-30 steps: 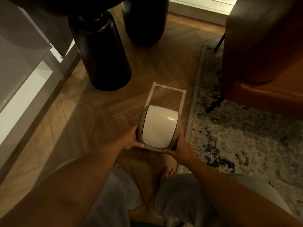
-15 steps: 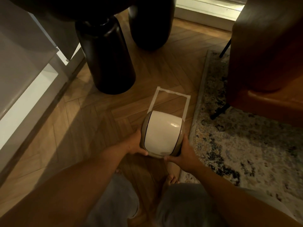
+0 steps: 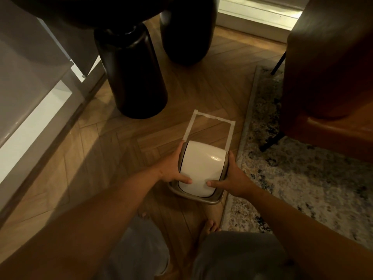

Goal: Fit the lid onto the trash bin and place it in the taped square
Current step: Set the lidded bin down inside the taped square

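A small trash bin with a white domed swing lid point(image 3: 202, 167) in a taupe rim point(image 3: 210, 201) sits on the wooden floor, lid on top. My left hand point(image 3: 171, 168) grips its left side and my right hand point(image 3: 235, 178) grips its right side, both thumbs pressed on the near part of the lid. The taped square point(image 3: 231, 129) of pale masking tape lies on the floor just beyond the bin. The bin covers the square's near edge; its body is hidden below the lid.
Two large dark rounded table legs point(image 3: 133, 73) stand beyond the square. A patterned rug point(image 3: 302, 178) lies to the right, with a brown leather chair point(image 3: 331, 67) on it. A pale cabinet point(image 3: 30, 93) runs along the left. My knees and bare toes point(image 3: 209, 226) are below the bin.
The bin has moved a little forward toward the taped square. Both thumbs have shifted from the rim onto the top of the lid.
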Tool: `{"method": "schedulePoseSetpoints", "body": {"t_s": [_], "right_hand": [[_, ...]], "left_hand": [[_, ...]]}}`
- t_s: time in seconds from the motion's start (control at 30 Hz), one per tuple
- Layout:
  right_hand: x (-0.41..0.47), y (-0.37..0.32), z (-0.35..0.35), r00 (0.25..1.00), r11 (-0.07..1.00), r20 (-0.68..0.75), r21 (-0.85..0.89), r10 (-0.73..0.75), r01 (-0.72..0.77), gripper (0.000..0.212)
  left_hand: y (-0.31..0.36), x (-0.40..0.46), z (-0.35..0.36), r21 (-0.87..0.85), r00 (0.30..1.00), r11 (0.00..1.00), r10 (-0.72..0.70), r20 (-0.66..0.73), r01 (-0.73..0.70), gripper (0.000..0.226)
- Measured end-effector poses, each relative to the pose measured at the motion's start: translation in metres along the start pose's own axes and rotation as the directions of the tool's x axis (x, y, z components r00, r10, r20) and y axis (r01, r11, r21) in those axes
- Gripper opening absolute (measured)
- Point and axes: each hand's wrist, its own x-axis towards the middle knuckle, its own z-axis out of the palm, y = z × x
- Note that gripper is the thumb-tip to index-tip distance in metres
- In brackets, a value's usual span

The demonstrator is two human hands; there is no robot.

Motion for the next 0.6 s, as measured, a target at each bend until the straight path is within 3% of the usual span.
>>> {"method": "schedulePoseSetpoints", "body": {"t_s": [0.13,0.6], "right_hand": [[-0.008,-0.005,0.004,1.000,0.999,0.018,-0.032,-0.003,0.004,0.128],[-0.045,0.004,0.044,0.988,0.999,-0.146,-0.031,0.040,-0.044,0.142]], "left_hand": [[-0.007,-0.006,0.005,0.005,1.000,1.000,-0.006,-0.014,0.006,0.160],[-0.035,-0.029,0.027,0.057,0.999,0.998,-0.040,0.023,0.039,0.160]]}}
